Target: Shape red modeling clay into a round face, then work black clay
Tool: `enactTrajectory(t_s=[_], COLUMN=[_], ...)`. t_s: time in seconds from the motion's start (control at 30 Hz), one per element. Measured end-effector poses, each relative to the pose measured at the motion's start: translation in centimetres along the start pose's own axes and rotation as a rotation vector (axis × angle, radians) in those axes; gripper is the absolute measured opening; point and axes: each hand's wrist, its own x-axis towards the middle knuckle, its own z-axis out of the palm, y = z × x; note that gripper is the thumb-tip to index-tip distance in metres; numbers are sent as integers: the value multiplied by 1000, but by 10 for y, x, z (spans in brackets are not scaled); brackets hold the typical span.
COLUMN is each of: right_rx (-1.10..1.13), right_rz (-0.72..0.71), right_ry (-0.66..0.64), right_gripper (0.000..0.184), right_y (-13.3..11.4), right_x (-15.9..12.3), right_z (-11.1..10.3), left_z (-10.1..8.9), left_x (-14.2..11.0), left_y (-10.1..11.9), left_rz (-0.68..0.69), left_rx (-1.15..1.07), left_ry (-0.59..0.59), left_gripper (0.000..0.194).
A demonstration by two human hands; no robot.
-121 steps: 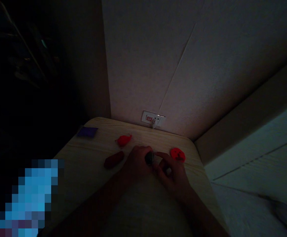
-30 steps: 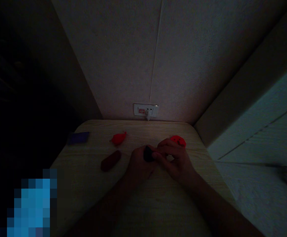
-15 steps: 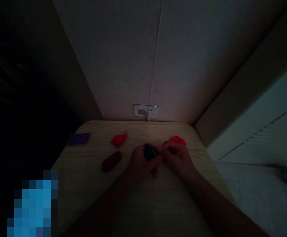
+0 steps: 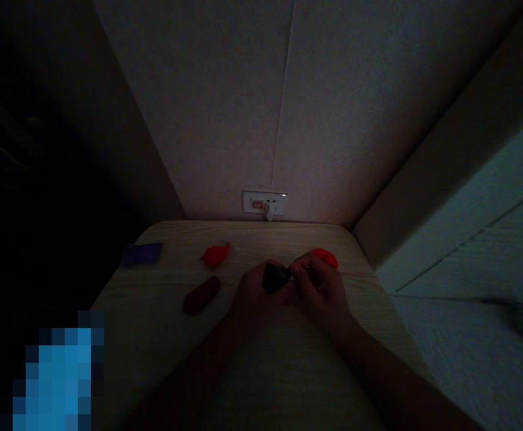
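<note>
Over the middle of the wooden table (image 4: 243, 353), my left hand (image 4: 252, 293) is wrapped round a small black object (image 4: 275, 277) that narrows to a tip at its right end; the dim light hides its exact kind. My right hand (image 4: 322, 287) has thumb and forefinger pinched together at that tip. Whether anything thin is between them I cannot make out. Just behind the right hand lies a bright red, flat, rounded piece (image 4: 325, 258), partly covered by the fingers. To the left of my hands rest a dark red, elongated block (image 4: 202, 295) and a bright red, crumpled lump (image 4: 215, 255).
A purple packet (image 4: 142, 254) lies at the table's far left edge. Behind the table, the wall carries a socket plate (image 4: 265, 203) with a plug in it. A pale panelled surface (image 4: 481, 239) stands on the right. Blue pixelation covers the lower left.
My right hand has drawn slightly right, and the black object's narrow end now reaches a little further toward it. The reddish bit under my hands is no longer plainly visible. The view has shifted slightly.
</note>
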Motion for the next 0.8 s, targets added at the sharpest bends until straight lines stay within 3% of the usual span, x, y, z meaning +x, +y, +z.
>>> enactTrajectory(t_s=[0.17,0.3,0.4,0.5,0.6,0.67,0.8], right_rx=[8,29,-22,-145,-355,-498,-751], right_rz=[20,-25,-203,-333,-347,-340,-317], right_ry=[-5,-33,-203,-426,-520,-505,-443], right_gripper=[23,10,46,69,80,73,51], right_y=[9,7,1,-3,-2,0,6], right_x=[-1,1,3,5,6,6,3], right_z=[-1,-10,-20,-26,-25,-20,-7], left_z=[-1,1,-1,-7,-10,-8,-2], left_x=[0,-2,-3,-1,2,3,0], left_y=[2,3,2,1,0,-1,-3], left_rz=[74,-85,-194,-184,-205,-212,-141], left_rx=[35,-135,-250,-315,-326,-287,-127], left_ry=[80,-54,-262,-382,-330,-214,-19], left_gripper=[20,32,53,58,40,39,80])
